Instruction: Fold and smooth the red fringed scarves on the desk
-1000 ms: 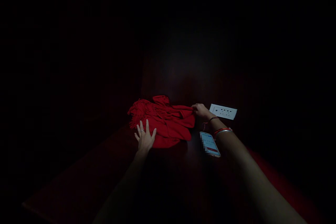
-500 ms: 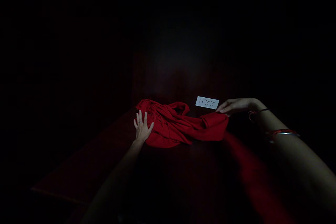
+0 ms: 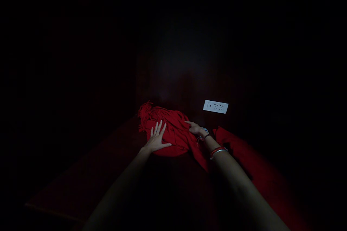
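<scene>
A crumpled red scarf (image 3: 173, 122) with a fringe at its left end lies on the dark tabletop. My left hand (image 3: 156, 140) rests on the scarf with its fingers spread, a ring on one of them. At the scarf's right side is my right hand (image 3: 194, 127), its index finger stretched out over the cloth. The other fingers of that hand are partly hidden. More red cloth (image 3: 244, 151) trails from behind my right wrist down toward the lower right; whether it joins the scarf is hidden by my forearm.
A white socket panel (image 3: 215, 107) sits on the dark wall behind the table. A small pale bluish thing (image 3: 205, 130) shows just behind my right wrist, too small to name. The table's edge (image 3: 54, 212) runs along the lower left. Most surroundings are black.
My right hand has let go of the scarf's right end and moved left onto the bunched cloth. My left hand has slid slightly right and down. The right part of the cloth has dropped.
</scene>
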Action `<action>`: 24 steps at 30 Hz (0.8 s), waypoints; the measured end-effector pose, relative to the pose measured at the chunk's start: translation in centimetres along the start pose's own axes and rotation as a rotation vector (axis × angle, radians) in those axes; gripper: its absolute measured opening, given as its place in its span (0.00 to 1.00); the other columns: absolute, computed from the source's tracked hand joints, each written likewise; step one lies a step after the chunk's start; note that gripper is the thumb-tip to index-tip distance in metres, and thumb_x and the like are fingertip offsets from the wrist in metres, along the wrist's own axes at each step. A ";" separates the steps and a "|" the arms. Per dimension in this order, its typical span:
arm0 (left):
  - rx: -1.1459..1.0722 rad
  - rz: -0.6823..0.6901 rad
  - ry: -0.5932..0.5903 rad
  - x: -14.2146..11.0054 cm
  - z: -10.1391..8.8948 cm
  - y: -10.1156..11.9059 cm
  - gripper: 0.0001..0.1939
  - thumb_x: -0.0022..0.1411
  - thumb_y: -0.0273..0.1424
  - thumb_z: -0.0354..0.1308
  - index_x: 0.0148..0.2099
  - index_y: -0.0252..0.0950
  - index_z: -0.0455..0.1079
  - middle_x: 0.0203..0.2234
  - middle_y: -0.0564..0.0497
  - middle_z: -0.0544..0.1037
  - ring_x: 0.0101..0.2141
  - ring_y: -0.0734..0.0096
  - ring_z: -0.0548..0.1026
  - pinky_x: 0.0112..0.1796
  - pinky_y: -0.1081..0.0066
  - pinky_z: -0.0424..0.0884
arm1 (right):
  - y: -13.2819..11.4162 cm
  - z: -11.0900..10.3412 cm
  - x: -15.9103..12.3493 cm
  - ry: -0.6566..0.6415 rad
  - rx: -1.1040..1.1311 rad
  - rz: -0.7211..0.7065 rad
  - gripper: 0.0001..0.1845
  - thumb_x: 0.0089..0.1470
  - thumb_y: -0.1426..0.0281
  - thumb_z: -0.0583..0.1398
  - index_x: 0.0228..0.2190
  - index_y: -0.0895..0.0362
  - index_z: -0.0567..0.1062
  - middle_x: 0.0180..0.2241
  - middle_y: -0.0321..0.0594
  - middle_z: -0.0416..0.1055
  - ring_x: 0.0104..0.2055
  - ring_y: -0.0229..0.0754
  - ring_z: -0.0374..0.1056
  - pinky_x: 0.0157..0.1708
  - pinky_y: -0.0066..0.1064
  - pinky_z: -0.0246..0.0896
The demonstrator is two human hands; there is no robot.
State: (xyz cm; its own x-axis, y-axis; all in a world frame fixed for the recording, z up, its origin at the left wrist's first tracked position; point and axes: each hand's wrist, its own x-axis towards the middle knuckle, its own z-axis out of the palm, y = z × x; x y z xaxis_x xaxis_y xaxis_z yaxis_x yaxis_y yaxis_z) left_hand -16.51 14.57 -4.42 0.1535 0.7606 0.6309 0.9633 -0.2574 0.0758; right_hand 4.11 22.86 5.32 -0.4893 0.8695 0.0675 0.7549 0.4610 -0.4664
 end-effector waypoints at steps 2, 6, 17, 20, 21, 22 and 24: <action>0.010 -0.024 -0.018 0.0 0.2 -0.2 0.52 0.41 0.55 0.49 0.59 0.34 0.30 0.56 0.41 0.28 0.54 0.51 0.29 0.48 0.50 0.40 | 0.2 -1.5 0.1 0.031 -0.026 0.019 0.26 0.37 0.80 0.55 0.43 0.60 0.67 0.39 0.43 0.68 0.43 0.46 0.61 0.43 0.33 0.54; 0.029 -0.081 -0.042 0.0 0.3 -0.3 0.53 0.39 0.53 0.52 0.59 0.36 0.30 0.56 0.42 0.28 0.54 0.49 0.29 0.48 0.50 0.41 | 0.4 -7.9 -1.0 0.105 0.075 0.022 0.20 0.38 0.82 0.53 0.37 0.61 0.71 0.32 0.40 0.71 0.36 0.41 0.65 0.38 0.31 0.58; 0.053 -0.131 -0.046 0.1 1.2 -1.0 0.54 0.37 0.47 0.56 0.59 0.33 0.31 0.56 0.38 0.35 0.54 0.49 0.28 0.47 0.48 0.40 | 4.6 -23.5 -10.8 0.762 0.554 0.100 0.23 0.44 0.80 0.49 0.45 0.59 0.62 0.42 0.45 0.64 0.37 0.36 0.63 0.40 0.31 0.57; 0.044 -0.127 -0.005 0.1 1.0 -0.9 0.53 0.38 0.46 0.56 0.59 0.32 0.31 0.56 0.37 0.35 0.54 0.50 0.29 0.48 0.50 0.42 | 4.7 -23.1 -12.5 0.537 0.488 0.138 0.22 0.41 0.79 0.53 0.42 0.59 0.66 0.41 0.47 0.65 0.36 0.39 0.64 0.39 0.33 0.58; 0.039 -0.126 0.010 0.1 0.8 -0.8 0.53 0.38 0.45 0.56 0.59 0.32 0.31 0.56 0.37 0.36 0.54 0.50 0.30 0.48 0.51 0.42 | 4.4 -22.5 -12.8 0.369 0.449 0.131 0.24 0.40 0.78 0.55 0.43 0.57 0.65 0.42 0.46 0.65 0.38 0.40 0.64 0.39 0.34 0.58; 0.033 -0.122 0.023 0.1 0.6 -0.7 0.52 0.38 0.45 0.56 0.59 0.32 0.31 0.56 0.37 0.36 0.54 0.51 0.30 0.48 0.52 0.43 | 4.0 -21.6 -12.9 0.172 0.390 0.123 0.27 0.39 0.76 0.57 0.45 0.56 0.62 0.44 0.45 0.63 0.40 0.41 0.63 0.41 0.34 0.58; 0.020 -0.113 0.055 0.1 0.2 -0.5 0.51 0.39 0.44 0.56 0.59 0.32 0.33 0.56 0.37 0.38 0.54 0.51 0.32 0.48 0.53 0.43 | 2.7 -18.9 -12.7 -0.174 0.235 0.090 0.35 0.37 0.70 0.61 0.49 0.54 0.57 0.50 0.43 0.57 0.47 0.43 0.57 0.45 0.33 0.54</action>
State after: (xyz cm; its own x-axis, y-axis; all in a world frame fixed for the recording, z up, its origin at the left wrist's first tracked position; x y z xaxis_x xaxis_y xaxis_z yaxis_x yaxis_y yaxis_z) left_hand -16.94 14.90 -4.57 0.0315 0.7498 0.6609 0.9782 -0.1590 0.1338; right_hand 20.59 16.40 19.91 -0.5081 0.8521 -0.1260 0.6868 0.3125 -0.6562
